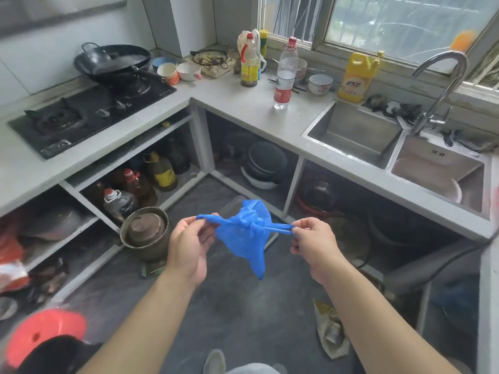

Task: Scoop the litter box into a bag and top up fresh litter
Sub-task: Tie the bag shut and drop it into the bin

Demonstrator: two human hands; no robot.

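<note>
While both handles get tugged apart, this looks like the bag-tying step.
Left hand [189, 245] pinches one handle, blue bag [247, 233] hangs mid-air between, right hand [313, 242] pinches the other. Next I'd guess cinch the knot; no litter box visible.

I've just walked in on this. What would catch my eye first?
Most likely the blue plastic bag, stretched in mid-air between the left hand and the right hand, each pinching one end above the dark floor. Next, the black wok on the stove at the far left, and the yellow detergent jug by the window beside the steel sink.
</note>
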